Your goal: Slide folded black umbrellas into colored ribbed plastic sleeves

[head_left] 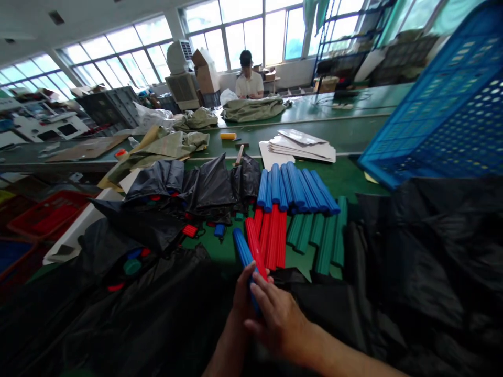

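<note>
Close in front of me, my left hand (pixel 242 296) is closed around a blue ribbed rod (pixel 242 247). My right hand (pixel 280 314) lies against it from the right, fingers closed over a red ribbed rod (pixel 255 243) alongside the blue one. The lower ends of both rods are hidden by my hands. Just beyond, several red rods (pixel 271 238) lie side by side on the green table. Blue rods (pixel 293 186) are piled past them, and green rods (pixel 324 243) lie to their right. Black fabric bags (pixel 212 186) at the left have coloured rod ends poking out.
A large blue plastic crate (pixel 440 110) leans at the right, above black fabric (pixel 444 251). White sheets (pixel 302 146) and a yellow roll (pixel 228 136) lie farther back. Red bins (pixel 51 214) are at the left. A person (pixel 249 81) sits across the tables.
</note>
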Action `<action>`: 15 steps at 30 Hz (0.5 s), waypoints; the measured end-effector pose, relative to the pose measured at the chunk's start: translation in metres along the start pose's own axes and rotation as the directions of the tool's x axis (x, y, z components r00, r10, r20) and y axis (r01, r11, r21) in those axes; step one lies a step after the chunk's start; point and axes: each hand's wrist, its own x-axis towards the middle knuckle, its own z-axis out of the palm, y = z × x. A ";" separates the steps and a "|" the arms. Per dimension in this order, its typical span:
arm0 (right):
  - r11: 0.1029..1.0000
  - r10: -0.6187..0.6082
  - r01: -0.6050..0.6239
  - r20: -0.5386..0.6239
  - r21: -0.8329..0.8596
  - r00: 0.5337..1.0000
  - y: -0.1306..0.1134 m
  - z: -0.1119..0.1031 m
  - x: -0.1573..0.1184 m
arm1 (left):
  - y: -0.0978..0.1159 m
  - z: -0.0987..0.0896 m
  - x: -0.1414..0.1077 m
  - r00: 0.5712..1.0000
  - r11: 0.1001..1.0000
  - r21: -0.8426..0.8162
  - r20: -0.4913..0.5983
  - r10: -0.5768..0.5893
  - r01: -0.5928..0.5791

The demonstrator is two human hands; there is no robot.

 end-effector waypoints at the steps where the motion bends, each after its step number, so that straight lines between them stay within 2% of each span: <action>1: 0.999 -0.023 0.021 0.050 0.042 0.998 0.003 -0.007 0.002 | 0.000 -0.002 0.000 1.000 1.000 -0.021 0.002 -0.008 0.008; 2: 0.997 -0.007 0.000 0.085 0.079 0.996 0.008 -0.016 0.005 | 0.001 -0.004 0.001 1.000 0.998 -0.047 0.001 -0.030 0.030; 3: 0.993 0.072 -0.081 0.101 0.084 0.992 0.017 -0.024 0.007 | 0.003 -0.006 0.003 0.998 0.995 -0.075 0.006 -0.065 0.065; 4: 0.975 0.216 -0.220 0.102 0.035 0.971 0.029 -0.033 0.009 | 0.004 -0.008 0.005 0.994 0.989 -0.101 0.020 -0.103 0.105; 5: 0.918 0.395 -0.390 0.082 -0.069 0.915 0.045 -0.042 0.009 | 0.006 -0.009 0.007 0.990 0.983 -0.123 0.037 -0.133 0.137; 6: 0.800 0.578 -0.558 0.036 -0.220 0.815 0.064 -0.050 0.007 | 0.007 -0.010 0.010 0.987 0.978 -0.141 0.055 -0.148 0.155; 7: 0.643 0.717 -0.660 0.001 -0.389 0.697 0.083 -0.057 0.005 | 0.007 -0.012 0.011 0.986 0.975 -0.149 0.068 -0.156 0.164; 8: 0.513 0.803 -0.679 0.015 -0.524 0.595 0.103 -0.062 0.000 | 0.007 -0.012 0.012 0.985 0.975 -0.145 0.071 -0.159 0.168; 9: 0.443 0.858 -0.665 0.071 -0.602 0.508 0.121 -0.065 -0.005 | 0.006 -0.013 0.013 0.986 0.976 -0.140 0.062 -0.156 0.164; 12: 0.356 0.931 -0.681 0.179 -0.640 0.319 0.154 -0.058 -0.024 | 0.000 -0.015 0.013 0.987 0.980 -0.124 0.008 -0.159 0.159; 15: 0.206 0.978 -0.788 0.091 -0.580 0.189 0.159 -0.041 -0.038 | -0.004 -0.019 0.013 0.989 0.981 -0.126 0.005 -0.147 0.147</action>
